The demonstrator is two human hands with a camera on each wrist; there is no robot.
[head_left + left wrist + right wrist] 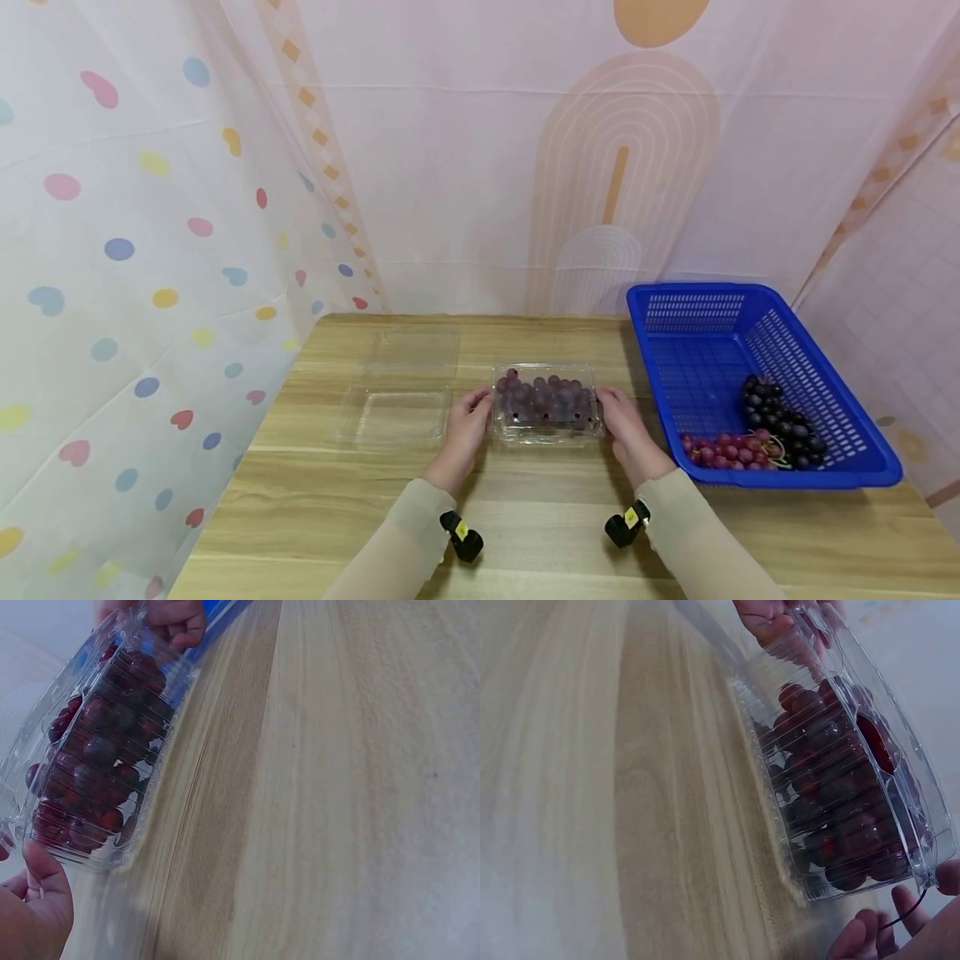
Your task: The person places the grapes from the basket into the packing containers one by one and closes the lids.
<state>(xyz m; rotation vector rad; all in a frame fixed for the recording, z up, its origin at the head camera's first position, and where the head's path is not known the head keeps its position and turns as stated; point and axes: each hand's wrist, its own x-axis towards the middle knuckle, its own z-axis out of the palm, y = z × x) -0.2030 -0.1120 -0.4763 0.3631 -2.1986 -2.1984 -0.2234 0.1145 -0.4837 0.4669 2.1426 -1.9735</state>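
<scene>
A clear plastic clamshell box [547, 437] stands on the wooden table in front of me, its lid down over a bunch of dark red grapes [551, 398]. My left hand [467, 429] grips the box's left end, thumb and fingers at the rim in the left wrist view. At the opposite end my right hand [628, 429] holds it, and the right wrist view shows the thumb [949, 877] at the lid edge with curled fingers [862, 930] lower down. Through the ribbed side wall, the grapes [832, 780] fill much of the box.
To the left, another clear clamshell box [401, 417] lies open on the table [300, 500], its lid [416, 346] folded back. A blue plastic basket [787, 477] on the right holds red grapes [727, 452] and black grapes [783, 425]. Patterned curtains [450, 167] hang behind the table.
</scene>
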